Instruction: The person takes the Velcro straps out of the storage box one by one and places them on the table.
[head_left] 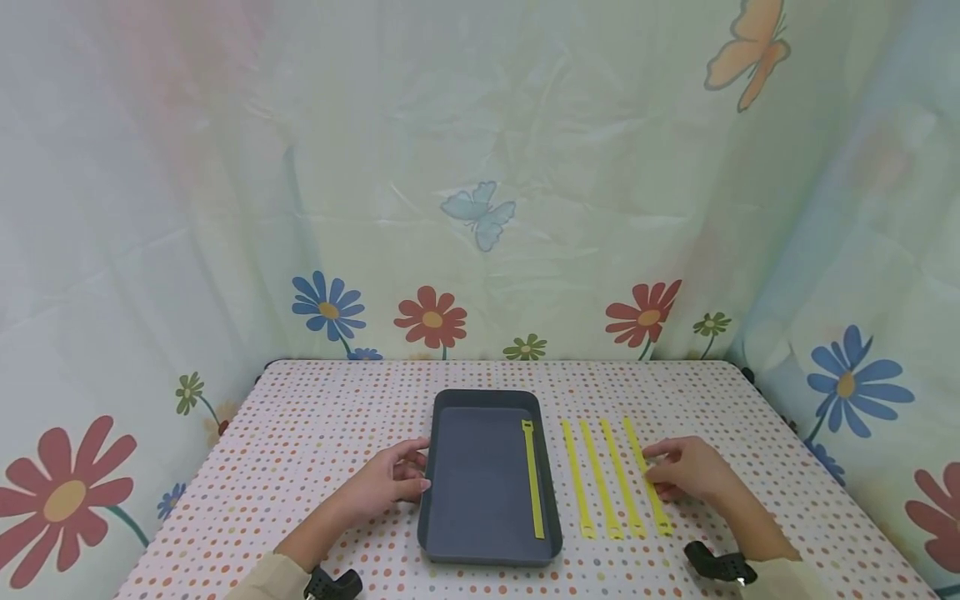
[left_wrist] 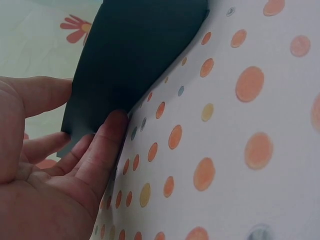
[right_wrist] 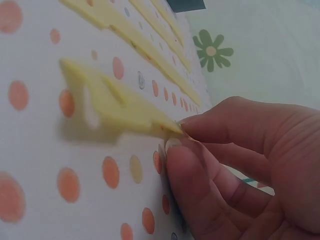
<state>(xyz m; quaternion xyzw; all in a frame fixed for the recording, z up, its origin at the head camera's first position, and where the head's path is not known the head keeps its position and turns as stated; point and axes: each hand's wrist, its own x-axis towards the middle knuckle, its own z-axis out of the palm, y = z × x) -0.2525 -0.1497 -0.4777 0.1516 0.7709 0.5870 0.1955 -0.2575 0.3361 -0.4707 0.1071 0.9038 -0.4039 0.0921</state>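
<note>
A dark grey rectangular tray (head_left: 472,483) lies on the table with one yellow cable strap (head_left: 534,483) flat along its right inner side. My left hand (head_left: 372,487) is at the tray's left side, its fingertips against the rim and outer wall. To the right of the tray, several slotted yellow straps (head_left: 594,475) lie nearly parallel. My right hand (head_left: 693,471) pinches the rightmost yellow cable strap (right_wrist: 120,110) between thumb and forefinger. In the right wrist view, this strap's slotted end rises slightly off the tabletop and casts a shadow.
A dotted cloth (head_left: 352,400) covers the table. Flower-and-butterfly curtains (head_left: 555,275) hang behind it and along both sides. Dark wrist cameras (head_left: 718,562) sit at both cuffs.
</note>
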